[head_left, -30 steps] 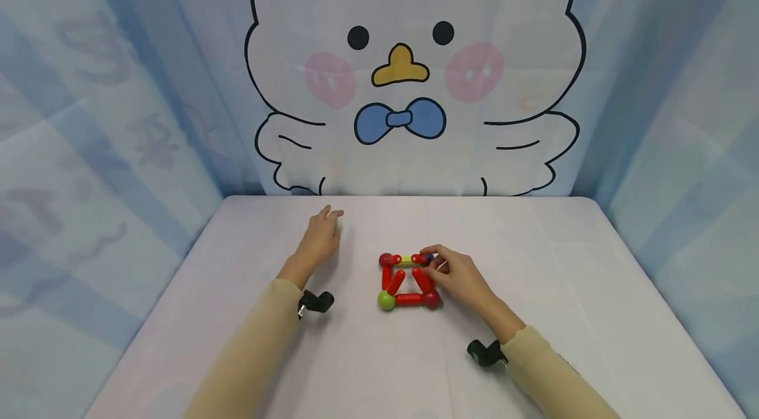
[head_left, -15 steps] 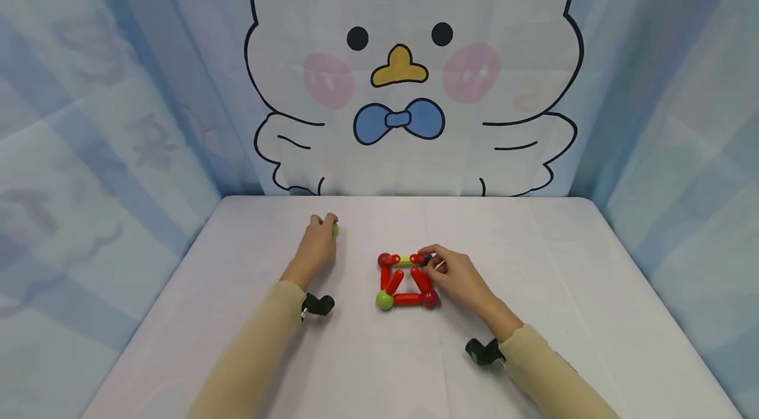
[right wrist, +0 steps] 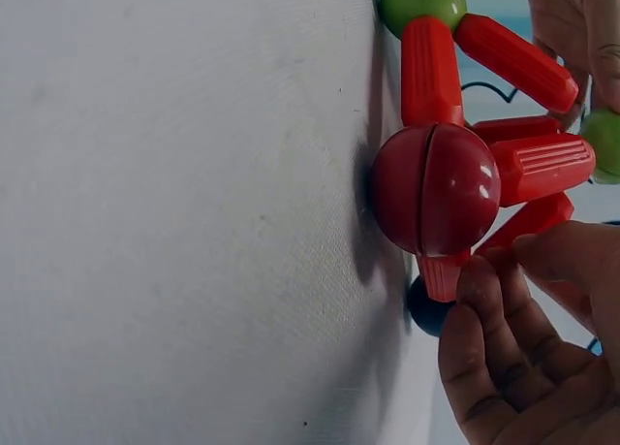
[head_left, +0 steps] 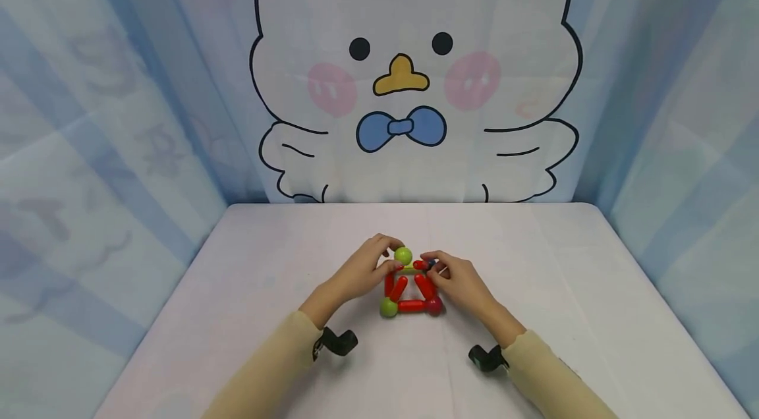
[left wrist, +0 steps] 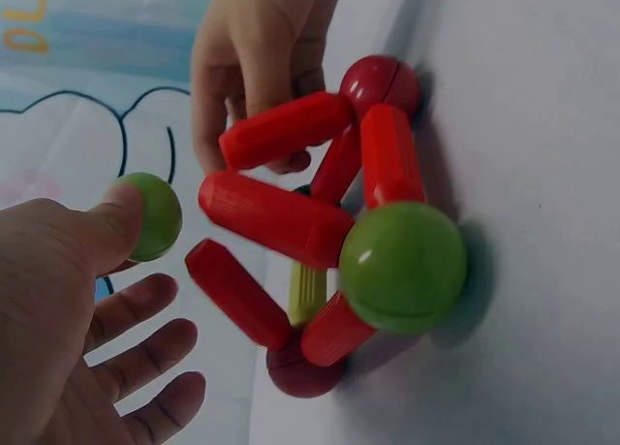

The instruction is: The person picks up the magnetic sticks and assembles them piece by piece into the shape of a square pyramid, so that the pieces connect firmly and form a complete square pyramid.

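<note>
A magnetic ball-and-rod frame sits on the table, its base a square of red rods (head_left: pixel 412 306) and one yellow-green rod (left wrist: pixel 308 292). Green (left wrist: pixel 403 268), red (right wrist: pixel 436 190) and dark blue (right wrist: pixel 430 307) balls form its corners. From the corners, further red rods (left wrist: pixel 276 217) slant up and inward. My left hand (head_left: pixel 363 270) pinches a loose green ball (head_left: pixel 403 255) between thumb and forefinger, just above the frame's far side. At the far right corner, my right hand (head_left: pixel 464 282) grips a red rod (right wrist: pixel 535 220) beside the dark blue ball.
A white cloth covers the table (head_left: pixel 296 228). Behind it hangs a curtain (head_left: pixel 415 162) printed with a cartoon bird, and more curtains stand at both sides. Each wrist carries a small black camera (head_left: pixel 487 358).
My left hand picked up the green ball at the far left of the table and carried it right, to above the frame. My right hand stays at the same corner.
</note>
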Available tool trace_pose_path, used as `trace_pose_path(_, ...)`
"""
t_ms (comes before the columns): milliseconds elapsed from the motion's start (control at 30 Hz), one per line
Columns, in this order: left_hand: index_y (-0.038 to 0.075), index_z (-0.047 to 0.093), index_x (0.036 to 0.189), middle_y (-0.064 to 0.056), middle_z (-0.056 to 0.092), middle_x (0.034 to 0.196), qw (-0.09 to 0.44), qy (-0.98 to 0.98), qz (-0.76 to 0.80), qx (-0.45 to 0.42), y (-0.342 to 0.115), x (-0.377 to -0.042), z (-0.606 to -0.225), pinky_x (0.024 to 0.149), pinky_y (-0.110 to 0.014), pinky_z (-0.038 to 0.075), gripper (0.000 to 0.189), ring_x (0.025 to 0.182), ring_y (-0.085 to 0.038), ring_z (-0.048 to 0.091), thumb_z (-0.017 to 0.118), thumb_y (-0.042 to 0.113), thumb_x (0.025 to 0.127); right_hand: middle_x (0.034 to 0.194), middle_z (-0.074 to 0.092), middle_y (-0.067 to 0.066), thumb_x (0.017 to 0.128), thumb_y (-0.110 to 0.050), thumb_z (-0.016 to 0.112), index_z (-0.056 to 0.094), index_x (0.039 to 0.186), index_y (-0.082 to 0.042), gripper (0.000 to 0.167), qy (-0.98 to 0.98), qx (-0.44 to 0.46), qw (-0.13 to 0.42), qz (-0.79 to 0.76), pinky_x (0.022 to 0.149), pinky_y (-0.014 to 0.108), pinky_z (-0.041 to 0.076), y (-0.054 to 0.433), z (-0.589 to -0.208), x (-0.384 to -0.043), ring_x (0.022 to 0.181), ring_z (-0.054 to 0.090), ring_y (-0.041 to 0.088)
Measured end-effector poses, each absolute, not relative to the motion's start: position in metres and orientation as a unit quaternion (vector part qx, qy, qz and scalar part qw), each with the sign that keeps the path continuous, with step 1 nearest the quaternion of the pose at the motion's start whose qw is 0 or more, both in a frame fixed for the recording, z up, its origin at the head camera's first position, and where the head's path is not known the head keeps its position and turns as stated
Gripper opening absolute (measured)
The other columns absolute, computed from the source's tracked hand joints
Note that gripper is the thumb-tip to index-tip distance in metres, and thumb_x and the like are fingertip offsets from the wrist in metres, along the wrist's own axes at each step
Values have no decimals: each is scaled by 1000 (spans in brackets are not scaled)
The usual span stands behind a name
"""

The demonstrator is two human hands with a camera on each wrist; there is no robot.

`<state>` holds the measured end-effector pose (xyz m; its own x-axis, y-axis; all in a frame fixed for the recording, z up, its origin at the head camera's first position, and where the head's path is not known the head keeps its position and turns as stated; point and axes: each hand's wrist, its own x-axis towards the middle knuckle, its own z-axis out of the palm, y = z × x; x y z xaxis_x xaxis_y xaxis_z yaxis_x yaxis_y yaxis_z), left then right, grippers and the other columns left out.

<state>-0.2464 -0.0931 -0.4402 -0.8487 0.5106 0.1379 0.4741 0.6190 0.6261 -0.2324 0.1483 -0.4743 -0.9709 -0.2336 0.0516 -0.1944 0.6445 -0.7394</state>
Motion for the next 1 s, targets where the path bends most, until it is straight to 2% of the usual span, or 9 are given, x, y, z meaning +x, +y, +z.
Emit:
trace_pose_path(133,14,58,139,-5,59,134,38,903,311,294,-87,-241,-442,103,-39,51,36,121,-23,54,62,23,105,98,74,2,99,-13,68,68,134,-14,35,907,-135,13,-398,76,25,56,146,-473,-235,82,65,12)
trace_pose_path(300,16,56,145,-3,62,134,52,905,300,296,-86,-237,-446,101,-39,51,40,122,-21,51,60,22,105,99,76,3,99,-13,68,72,125,-13,26,907,-146,-3,-395,78,31,57,144,-471,-233,85,68,13)
trace_pose_path(467,12,47,154,-6,60,140,72,893,323,304,-89,-232,-449,108,-44,49,57,130,-24,52,66,26,102,96,76,1,100,-14,67,72,124,-15,24,908,-148,2,-393,76,30,53,146,-471,-230,82,64,12)
trace_pose_path(567,10,44,155,-6,60,137,75,887,339,303,-90,-229,-450,107,-42,50,62,128,-24,54,69,25,100,104,77,2,102,-19,66,71,129,-17,28,904,-161,10,-396,81,34,55,149,-470,-228,88,67,13)
trace_pose_path(733,12,46,153,-5,59,135,65,882,363,295,-90,-229,-453,100,-40,52,56,122,-24,55,67,20,102,106,77,-1,97,-33,73,61,141,-16,48,886,-197,43,-418,82,33,55,154,-466,-227,90,69,11)
trace_pose_path(867,11,48,148,-9,57,137,45,887,373,267,-92,-228,-451,100,-40,53,58,118,-26,57,74,21,98,100,77,-3,93,-26,79,54,148,-16,60,873,-237,41,-423,74,27,53,154,-466,-228,79,65,7)
trace_pose_path(1000,10,55,129,-7,65,114,51,897,387,208,-96,-223,-448,84,-33,55,51,99,-21,61,84,24,89,98,76,-2,95,-19,77,55,148,-19,57,866,-280,18,-413,69,25,54,151,-465,-225,74,63,6)
